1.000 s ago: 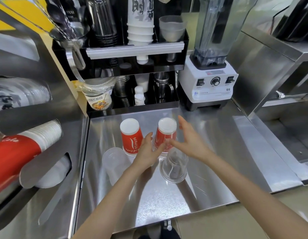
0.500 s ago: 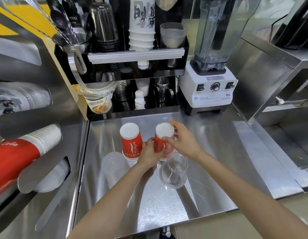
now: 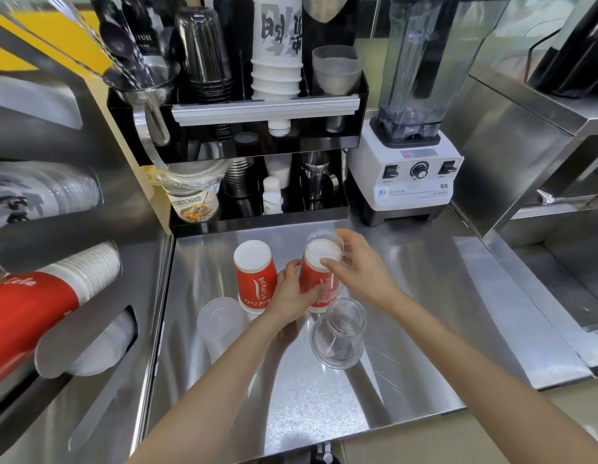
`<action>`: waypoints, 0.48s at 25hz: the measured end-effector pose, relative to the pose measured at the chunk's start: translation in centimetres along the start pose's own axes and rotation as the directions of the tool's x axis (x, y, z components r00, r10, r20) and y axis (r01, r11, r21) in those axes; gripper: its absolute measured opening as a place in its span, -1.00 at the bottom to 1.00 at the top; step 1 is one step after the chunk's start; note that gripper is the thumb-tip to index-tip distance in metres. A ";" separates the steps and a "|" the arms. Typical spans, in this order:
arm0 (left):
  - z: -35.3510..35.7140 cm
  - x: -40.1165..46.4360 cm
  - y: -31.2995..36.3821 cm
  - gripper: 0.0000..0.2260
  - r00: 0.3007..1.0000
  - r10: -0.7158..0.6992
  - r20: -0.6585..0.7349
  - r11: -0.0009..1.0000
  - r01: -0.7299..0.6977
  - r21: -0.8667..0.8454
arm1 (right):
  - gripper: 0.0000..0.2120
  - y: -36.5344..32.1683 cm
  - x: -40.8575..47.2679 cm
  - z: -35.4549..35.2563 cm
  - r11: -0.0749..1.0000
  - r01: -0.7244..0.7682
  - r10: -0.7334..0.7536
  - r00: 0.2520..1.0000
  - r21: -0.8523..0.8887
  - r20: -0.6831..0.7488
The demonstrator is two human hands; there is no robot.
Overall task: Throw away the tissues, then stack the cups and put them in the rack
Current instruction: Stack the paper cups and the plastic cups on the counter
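Two red paper cups stand upside down on the steel counter [image 3: 408, 329]. My left hand [image 3: 290, 296] grips the lower side of the right red cup [image 3: 312, 279]. A clear plastic cup [image 3: 324, 236] sits inverted over that red cup, its top raised above the red cup's white base, and my right hand [image 3: 364, 272] pinches it near the top. The other red cup [image 3: 255, 272] stands free just to the left. A second clear cup [image 3: 337, 333] and a frosted cup [image 3: 223, 323] stand upside down nearer to me. No tissues are in view.
A black rack [image 3: 267, 112] with cup stacks and utensils stands at the back. A white blender [image 3: 411, 175] is to its right. On the left, a steel dispenser panel holds a stack of red cups [image 3: 39, 309]. A recessed steel basin [image 3: 558, 262] lies to the right.
My right hand closed on the clear cup over the right red cup and raised it. My left hand stayed on the red cup's side.
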State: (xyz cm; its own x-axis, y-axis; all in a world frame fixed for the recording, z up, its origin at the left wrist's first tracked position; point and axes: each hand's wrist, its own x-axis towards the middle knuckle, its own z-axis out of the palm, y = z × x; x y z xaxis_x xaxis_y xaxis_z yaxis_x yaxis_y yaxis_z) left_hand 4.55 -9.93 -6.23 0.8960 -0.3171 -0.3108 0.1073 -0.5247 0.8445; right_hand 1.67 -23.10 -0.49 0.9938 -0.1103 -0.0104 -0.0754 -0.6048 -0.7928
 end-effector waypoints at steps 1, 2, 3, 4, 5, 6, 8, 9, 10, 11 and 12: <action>-0.1 -0.2 0.4 -0.39 1.000 0.020 -0.020 1.000 -0.020 -0.006 | -0.48 -0.3 -0.2 -0.5 1.000 0.010 -0.010 1.000 0.016 -0.012; -0.3 -0.5 1.0 -0.40 0.997 0.057 -0.046 0.998 -0.057 -0.008 | -0.48 -0.7 -0.4 -1.1 0.999 0.029 -0.028 0.999 0.033 -0.026; -0.6 -1.0 1.8 -0.41 0.991 0.106 -0.078 0.994 -0.107 -0.006 | -0.48 -1.3 -0.8 -1.8 0.998 0.056 -0.054 0.997 0.042 -0.046; -0.9 -1.5 2.8 -0.43 0.980 0.162 -0.112 0.987 -0.163 0.001 | -0.48 -1.9 -1.1 -2.6 0.995 0.089 -0.085 0.994 0.047 -0.075; -1.2 -2.2 3.6 -0.44 0.965 0.216 -0.148 0.976 -0.217 0.011 | -0.48 -2.7 -1.6 -3.5 0.991 0.122 -0.117 0.987 0.048 -0.109; -1.5 -2.9 4.4 -0.44 0.948 0.261 -0.184 0.965 -0.263 0.015 | -0.48 -3.5 -2.1 -4.4 0.988 0.151 -0.143 0.980 0.045 -0.139; -1.7 -4.4 5.4 -0.43 0.917 0.321 -0.238 0.945 -0.325 0.023 | -0.48 -4.7 -3.3 -6.0 0.984 0.175 -0.166 0.971 0.034 -0.172; -1.7 -5.1 5.5 -0.42 0.905 0.344 -0.250 0.938 -0.345 0.039 | -0.48 -5.0 -4.0 -6.5 0.983 0.179 -0.171 0.970 0.031 -0.172; -1.6 -5.9 5.2 -0.42 0.899 0.363 -0.244 0.931 -0.361 0.054 | -0.48 -5.2 -4.7 -6.8 0.984 0.176 -0.169 0.972 0.029 -0.165; -1.3 -6.6 4.8 -0.44 0.900 0.375 -0.221 0.927 -0.371 0.061 | -0.47 -5.1 -5.4 -6.8 0.986 0.166 -0.161 0.975 0.023 -0.152; -0.9 -7.2 4.0 -0.46 0.908 0.373 -0.190 0.928 -0.369 0.056 | -0.47 -4.7 -6.1 -6.6 0.988 0.154 -0.152 0.979 0.008 -0.134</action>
State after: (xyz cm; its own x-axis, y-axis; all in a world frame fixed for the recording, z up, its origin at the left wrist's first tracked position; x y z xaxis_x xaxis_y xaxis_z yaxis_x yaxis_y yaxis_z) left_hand -1.08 -9.09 -0.21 0.9355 -0.3340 0.1156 -0.2558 -0.4141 0.8735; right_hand -4.54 -24.76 7.33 0.9738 -0.1218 0.1920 0.0796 -0.6084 -0.7897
